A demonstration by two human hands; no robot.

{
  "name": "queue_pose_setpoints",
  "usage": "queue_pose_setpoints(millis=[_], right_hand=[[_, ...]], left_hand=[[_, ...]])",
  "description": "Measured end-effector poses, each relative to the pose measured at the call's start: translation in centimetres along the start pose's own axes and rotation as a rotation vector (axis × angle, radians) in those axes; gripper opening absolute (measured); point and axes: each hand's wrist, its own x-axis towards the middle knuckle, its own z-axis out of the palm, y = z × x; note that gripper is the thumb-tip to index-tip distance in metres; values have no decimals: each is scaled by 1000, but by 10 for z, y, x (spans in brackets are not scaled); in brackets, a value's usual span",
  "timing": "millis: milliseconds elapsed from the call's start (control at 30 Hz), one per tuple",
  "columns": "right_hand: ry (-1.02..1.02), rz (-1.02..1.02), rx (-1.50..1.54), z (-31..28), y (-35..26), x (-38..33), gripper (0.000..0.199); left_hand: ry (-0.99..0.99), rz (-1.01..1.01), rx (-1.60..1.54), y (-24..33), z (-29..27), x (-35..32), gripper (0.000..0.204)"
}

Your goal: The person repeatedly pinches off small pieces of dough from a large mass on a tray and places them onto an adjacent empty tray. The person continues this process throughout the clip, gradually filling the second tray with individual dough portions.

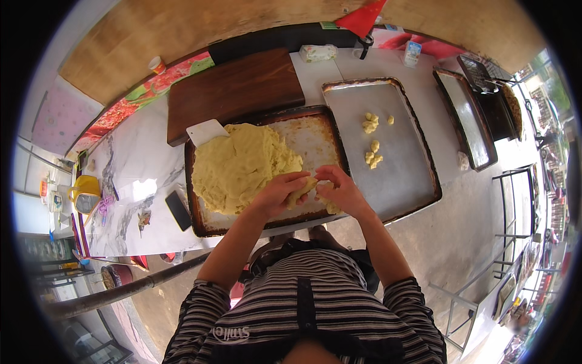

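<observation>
A big mound of yellow dough (239,167) fills the left part of a dark-rimmed baking tray (312,134), with a white scraper (207,131) at its far left edge. Over the tray's right side, my left hand (284,190) is closed around a piece of dough (301,193). My right hand (341,193) is close beside it, its fingers bent on dough at the same spot; part of that dough is hidden by the fingers. On a second, silvery tray (397,182) to the right lie several small dough lumps (371,123) in two clusters, and one apart.
Behind the dough tray is a dark wooden board (236,91). A phone (178,210), scissors (105,206) and a yellow container (85,193) lie to the left. Another tray (465,118) stands at the far right, and a tissue pack (318,53) at the back.
</observation>
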Motion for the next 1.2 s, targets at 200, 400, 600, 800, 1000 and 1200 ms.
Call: queue_pose_setpoints(millis=[200,400,600,800,1000,1200], right_hand=[[12,-135,-270,8,-2,-2,29],[236,-24,-187,-33,2,7,25],[439,-436,-672,-48,-3,1,29],[107,-188,-79,-7,-4,-5,28],[93,-73,93,-17,-4,-6,25],[155,-32,116,-20,1,-8,26]], left_hand=[[144,-12,152,-6,5,10,22],[-31,78,-87,-2,14,11,16],[109,26,-26,7,21,12,28],[157,28,136,-1,25,20,22],[50,-60,-85,-4,24,16,20],[74,34,-102,1,27,11,26]])
